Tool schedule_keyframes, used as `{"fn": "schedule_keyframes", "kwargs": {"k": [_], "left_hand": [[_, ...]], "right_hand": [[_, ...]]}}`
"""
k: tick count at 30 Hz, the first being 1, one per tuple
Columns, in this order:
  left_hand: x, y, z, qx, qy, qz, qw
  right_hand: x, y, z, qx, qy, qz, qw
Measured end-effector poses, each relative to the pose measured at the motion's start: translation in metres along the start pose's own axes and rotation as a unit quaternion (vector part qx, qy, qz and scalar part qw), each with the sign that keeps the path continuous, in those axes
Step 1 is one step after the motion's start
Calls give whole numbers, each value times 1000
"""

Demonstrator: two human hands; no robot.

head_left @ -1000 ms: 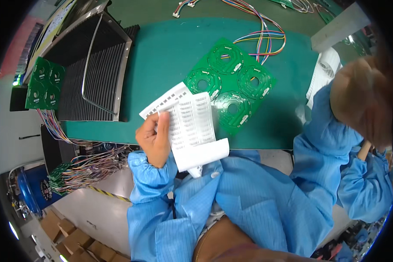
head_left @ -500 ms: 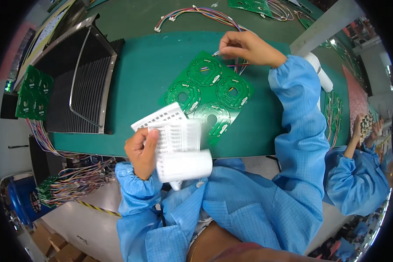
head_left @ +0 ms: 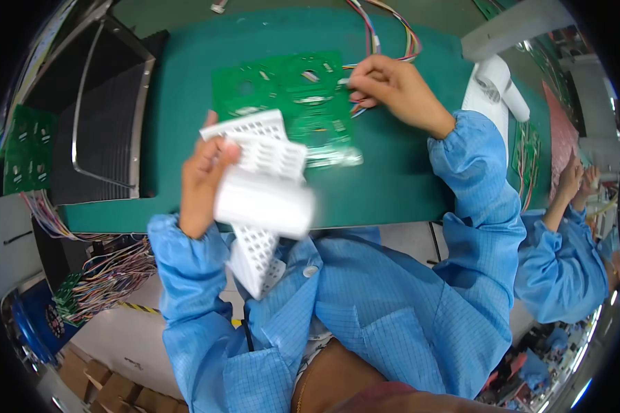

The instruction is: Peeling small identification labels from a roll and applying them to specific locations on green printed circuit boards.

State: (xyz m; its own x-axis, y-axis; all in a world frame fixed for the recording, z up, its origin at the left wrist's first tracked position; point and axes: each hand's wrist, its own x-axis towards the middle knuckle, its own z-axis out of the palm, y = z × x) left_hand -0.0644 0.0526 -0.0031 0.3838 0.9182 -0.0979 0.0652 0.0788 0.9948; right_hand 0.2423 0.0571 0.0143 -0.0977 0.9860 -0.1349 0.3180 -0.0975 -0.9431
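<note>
**A:** Start at your left hand (head_left: 201,180). What are your fingers doing?

**B:** They are curled shut around a stack of white label sheets (head_left: 260,180). Your thumb presses on the front of the stack and the other fingers wrap behind its left edge, so the sheets fan out to the right of your palm. The lower sheet is blurred, and a perforated white strip hangs below it, over your blue coat (head_left: 365,303).

**A:** And your right hand (head_left: 391,88)?

**B:** Your fingertips are pinched closed at the right edge of the green circuit board (head_left: 289,103), where a bundle of coloured wires (head_left: 386,31) comes down from the far side of the table. The fingers close on the wire ends there; I cannot tell whether they also touch the board itself.

**A:** Where does the board lie against your two hands?

**B:** It lies flat on the green mat (head_left: 393,172), between them. Its near left corner is hidden behind the label sheets you hold up, and its right edge sits just under your right fingertips.

**A:** Further out?

**B:** To your left stands a black slotted rack (head_left: 96,124) with a metal frame, and beyond it another green board (head_left: 24,155). To your right lies a white tool (head_left: 496,82), and past it another person in a blue coat (head_left: 565,268) works at the same bench.
</note>
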Motion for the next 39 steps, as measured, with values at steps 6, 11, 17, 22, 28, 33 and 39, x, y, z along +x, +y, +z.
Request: {"fn": "schedule_keyframes", "kwargs": {"k": [6,11,17,22,28,33,39], "left_hand": [[30,-5,-18,35,5,49,998],[2,18,-33,28,59,-32,997],[-50,10,-59,-152,13,-6,988],[-54,-11,-62,-112,71,24,991],[-46,-15,-54,-129,74,25,989],[-45,-20,-55,-159,89,27,983],[-44,-13,-44,-87,155,102,979]], "right_hand": [[8,-17,-7,-55,-149,15,987],[50,-47,-20,-270,-162,-322,893],[73,-65,-5,-432,-338,-238,802],[81,-68,1,-463,-360,-259,767],[80,-55,16,-508,-298,-279,759],[79,-54,19,-539,-277,-256,753],[68,-38,16,-490,-125,-327,798]]}}
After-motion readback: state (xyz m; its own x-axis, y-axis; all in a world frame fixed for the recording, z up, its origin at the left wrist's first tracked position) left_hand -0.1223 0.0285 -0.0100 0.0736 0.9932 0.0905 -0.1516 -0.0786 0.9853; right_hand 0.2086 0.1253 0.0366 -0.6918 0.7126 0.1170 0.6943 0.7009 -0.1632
